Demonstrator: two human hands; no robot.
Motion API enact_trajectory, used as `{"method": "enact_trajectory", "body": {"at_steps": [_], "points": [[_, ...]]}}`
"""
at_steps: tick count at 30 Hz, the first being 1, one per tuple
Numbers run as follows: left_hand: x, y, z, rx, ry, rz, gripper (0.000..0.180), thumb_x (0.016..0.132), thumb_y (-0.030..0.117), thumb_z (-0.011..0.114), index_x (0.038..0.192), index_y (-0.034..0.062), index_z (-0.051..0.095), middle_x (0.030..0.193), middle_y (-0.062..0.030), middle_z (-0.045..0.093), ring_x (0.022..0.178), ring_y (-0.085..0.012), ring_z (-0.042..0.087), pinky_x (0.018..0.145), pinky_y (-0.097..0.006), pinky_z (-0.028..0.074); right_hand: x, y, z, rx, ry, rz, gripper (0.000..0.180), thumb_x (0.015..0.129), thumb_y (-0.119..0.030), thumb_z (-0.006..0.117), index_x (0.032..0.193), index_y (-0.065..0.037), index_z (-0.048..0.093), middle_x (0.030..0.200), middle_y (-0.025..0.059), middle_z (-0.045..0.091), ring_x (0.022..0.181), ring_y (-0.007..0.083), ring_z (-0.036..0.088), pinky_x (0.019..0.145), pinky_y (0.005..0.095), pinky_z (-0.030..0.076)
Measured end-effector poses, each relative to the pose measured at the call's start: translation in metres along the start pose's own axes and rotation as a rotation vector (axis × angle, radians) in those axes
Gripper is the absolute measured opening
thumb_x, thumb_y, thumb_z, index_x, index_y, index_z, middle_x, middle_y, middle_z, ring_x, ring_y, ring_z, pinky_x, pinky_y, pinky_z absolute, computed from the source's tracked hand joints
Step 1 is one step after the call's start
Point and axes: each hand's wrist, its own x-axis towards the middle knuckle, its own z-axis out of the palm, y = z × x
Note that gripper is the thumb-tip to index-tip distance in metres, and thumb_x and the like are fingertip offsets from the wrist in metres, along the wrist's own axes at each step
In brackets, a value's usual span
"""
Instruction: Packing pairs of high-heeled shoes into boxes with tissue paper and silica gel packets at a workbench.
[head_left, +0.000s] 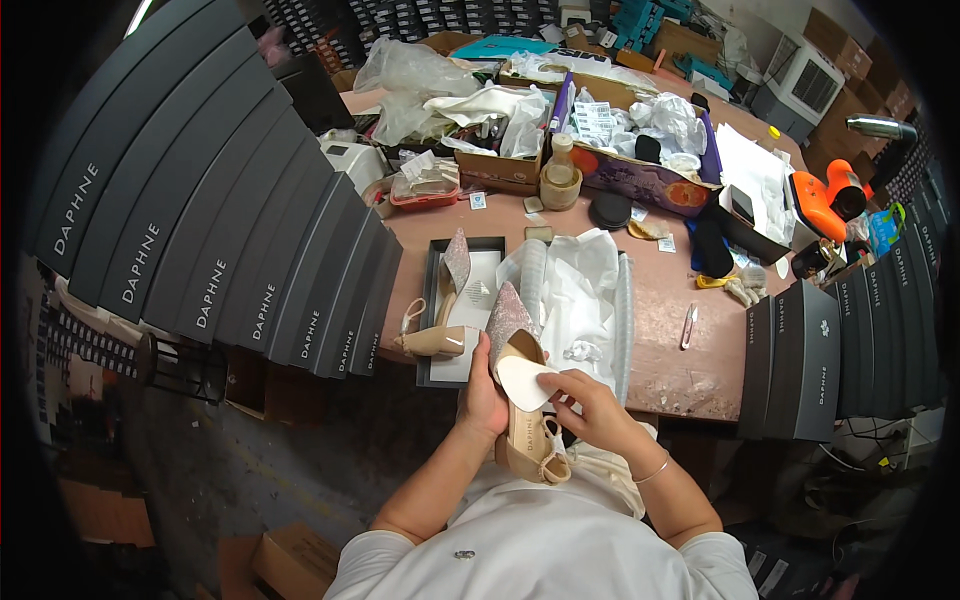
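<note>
One glitter-toed shoe point(525, 428) in left grip point(484, 398), a white piece point(522, 384) (over its opening) in right grip point(594, 409)

Top: a plain white garment point(570, 545) is worn, its fabric marked by soft creases.
Left sleeve point(376, 566): cut short in white, the forearm left uncovered.
Right sleeve point(718, 568): matched to it in colour and length.
Chest ornament point(464, 554): small and silvery, with darker parts; its details cannot be made out.
Right wrist: encircled by a thin, silvery bracelet point(652, 469).
Left hand point(485, 402), right hand point(592, 408): left ungloved.
</note>
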Motion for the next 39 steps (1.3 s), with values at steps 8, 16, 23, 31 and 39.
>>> {"method": "enact_trajectory", "body": {"at_steps": [8, 16, 23, 31, 39], "points": [[-0.003, -0.011, -0.002, 0.085, 0.051, 0.093, 0.065, 0.094, 0.06, 0.041, 0.128, 0.0055, 0.048, 0.122, -0.0112, 0.056, 0.111, -0.026, 0.054, 0.098, -0.043, 0.043, 0.007, -0.001, 0.022, -0.684, 0.13, -0.313, 0.04, 0.074, -0.011, 0.06, 0.114, -0.008, 0.061, 0.099, 0.0082, 0.055, 0.086, 0.0228, 0.054, 0.071, 0.0355, 0.038], [-0.026, -0.026, -0.007, 0.207, 0.049, 0.144, 0.043, 0.096, 0.024, 0.054, 0.133, 0.0062, 0.041, 0.127, -0.0111, 0.051, 0.121, -0.0247, 0.048, 0.105, -0.043, 0.038, 0.042, 0.003, 0.001, -0.303, -0.039, -0.06, 0.037, 0.074, -0.017, 0.065, 0.111, -0.008, 0.063, 0.098, 0.0131, 0.061, 0.093, 0.0246, 0.058, 0.077, 0.0349, 0.043], [-0.009, -0.012, -0.027, 0.211, 0.054, -0.209, 0.047, 0.097, 0.038, 0.045, 0.129, 0.0027, 0.048, 0.107, -0.0158, 0.06, 0.078, -0.0246, 0.063, 0.062, -0.037, 0.055, 0.059, 0.098, -0.037, -0.864, 0.104, -0.127, 0.021, 0.074, -0.007, 0.062, 0.094, -0.008, 0.067, 0.1, 0.0113, 0.062, 0.104, 0.0273, 0.057, 0.089, 0.0419, 0.043], [-0.016, -0.019, -0.003, 0.042, 0.022, 0.017, 0.062, 0.09, 0.055, 0.051, 0.129, 0.0067, 0.047, 0.122, -0.0136, 0.054, 0.106, -0.0283, 0.056, 0.09, -0.045, 0.047, 0.031, -0.003, -0.008, -0.217, 0.08, -0.099, 0.026, 0.074, -0.007, 0.06, 0.1, -0.007, 0.058, 0.093, 0.0094, 0.058, 0.086, 0.0259, 0.059, 0.069, 0.0296, 0.044], [-0.022, -0.037, -0.023, 0.152, 0.075, -0.017, 0.053, 0.096, 0.051, 0.045, 0.124, 0.0074, 0.047, 0.112, -0.0118, 0.057, 0.094, -0.025, 0.057, 0.081, -0.041, 0.048, 0.052, 0.017, 0.02, -0.416, 0.102, -0.234, 0.05, 0.077, -0.009, 0.062, 0.127, -0.009, 0.053, 0.134, 0.0197, 0.044, 0.121, 0.0352, 0.047, 0.099, 0.046, 0.038]]}}
